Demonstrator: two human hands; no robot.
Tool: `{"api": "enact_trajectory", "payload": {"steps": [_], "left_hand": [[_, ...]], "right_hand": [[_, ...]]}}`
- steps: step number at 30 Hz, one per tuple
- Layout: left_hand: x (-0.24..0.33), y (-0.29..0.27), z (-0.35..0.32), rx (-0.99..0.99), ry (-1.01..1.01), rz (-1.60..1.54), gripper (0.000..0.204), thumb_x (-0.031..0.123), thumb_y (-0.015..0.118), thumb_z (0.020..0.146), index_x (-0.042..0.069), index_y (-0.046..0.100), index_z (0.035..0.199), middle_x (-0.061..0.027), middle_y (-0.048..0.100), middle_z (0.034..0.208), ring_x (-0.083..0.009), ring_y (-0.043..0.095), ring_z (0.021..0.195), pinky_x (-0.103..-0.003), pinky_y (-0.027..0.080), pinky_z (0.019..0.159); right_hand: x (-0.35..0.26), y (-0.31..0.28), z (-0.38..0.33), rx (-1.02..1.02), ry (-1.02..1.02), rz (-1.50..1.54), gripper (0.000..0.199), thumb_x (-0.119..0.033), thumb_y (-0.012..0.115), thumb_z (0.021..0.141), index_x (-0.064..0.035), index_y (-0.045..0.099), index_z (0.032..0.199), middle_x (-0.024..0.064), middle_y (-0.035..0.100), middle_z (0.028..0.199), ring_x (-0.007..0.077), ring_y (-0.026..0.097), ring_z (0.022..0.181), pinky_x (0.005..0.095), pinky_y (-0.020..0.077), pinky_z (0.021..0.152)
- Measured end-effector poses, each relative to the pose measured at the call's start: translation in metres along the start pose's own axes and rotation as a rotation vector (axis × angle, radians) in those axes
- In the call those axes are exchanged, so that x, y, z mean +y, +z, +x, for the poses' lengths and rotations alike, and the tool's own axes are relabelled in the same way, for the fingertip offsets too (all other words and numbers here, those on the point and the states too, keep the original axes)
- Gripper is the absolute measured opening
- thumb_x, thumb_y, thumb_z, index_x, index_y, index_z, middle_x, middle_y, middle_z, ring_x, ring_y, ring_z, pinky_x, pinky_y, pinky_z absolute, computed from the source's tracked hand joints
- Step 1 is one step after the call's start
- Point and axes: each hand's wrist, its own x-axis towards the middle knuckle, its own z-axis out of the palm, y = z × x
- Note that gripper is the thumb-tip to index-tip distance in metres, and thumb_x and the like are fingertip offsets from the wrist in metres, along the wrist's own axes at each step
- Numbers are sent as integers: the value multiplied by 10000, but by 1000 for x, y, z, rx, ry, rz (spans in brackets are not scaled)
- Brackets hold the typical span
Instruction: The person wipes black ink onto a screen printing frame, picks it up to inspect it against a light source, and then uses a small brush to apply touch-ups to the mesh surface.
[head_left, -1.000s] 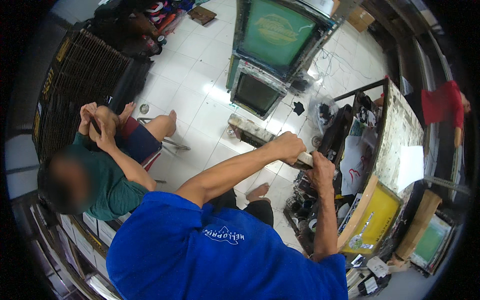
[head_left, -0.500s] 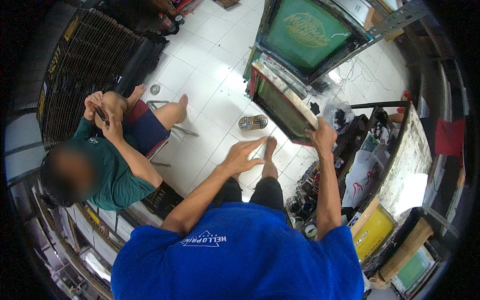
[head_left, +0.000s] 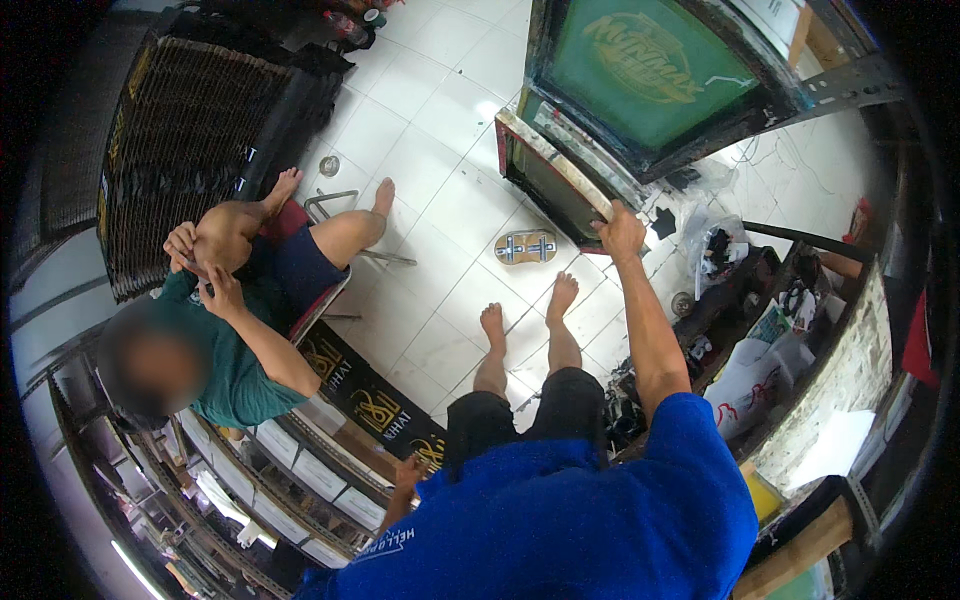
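While the right hand (head_left: 622, 233) curls its fingers around the lower right end of a rectangular dark-meshed frame (head_left: 548, 195) with a worn whitish edge, that frame stands tilted, upper right of centre, beside a large black-bordered green screen (head_left: 650, 60). At lower centre-left, the left hand (head_left: 408, 472) is near a black panel with gold lettering (head_left: 368, 402); whether it is spread or closed, I cannot tell.

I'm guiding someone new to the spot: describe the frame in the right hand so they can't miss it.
Find the large green screen at the picture's top. Just below it there, the right hand grips a smaller frame near its corner. Its reddish side edge sets it apart from that dark-bordered screen.
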Motion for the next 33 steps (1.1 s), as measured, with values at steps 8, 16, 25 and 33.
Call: {"api": "enact_trajectory", "payload": {"steps": [8,16,25,33], "left_hand": [[15,32,-57,-102,-250,-779,587,207,656,850,-33,406,1323,-51,626,898,-109,563,745,-252,468,630],[35,30,-76,-91,-374,-855,593,245,647,849,3,392,1326,-112,621,1059,-210,609,910,-292,476,666],[61,5,-45,-100,-237,-808,581,270,669,843,53,425,1324,-88,628,1030,-190,614,900,-295,484,677],[59,-44,89,-108,154,-341,578,299,601,884,59,367,1355,-103,587,1130,-214,585,949,-354,482,754]], "right_hand": [[33,68,44,-107,65,22,496,-280,797,620,-52,583,1005,204,648,761,367,644,735,445,494,653],[63,85,69,-116,58,24,487,-262,803,616,-49,572,987,173,656,815,340,646,787,440,494,697],[54,70,58,144,-96,-108,662,-189,799,566,-66,516,1151,112,548,1072,317,484,1033,440,396,861],[50,15,-68,147,107,275,465,-104,689,663,-37,553,1102,171,578,1037,342,532,1007,437,412,870]]}}
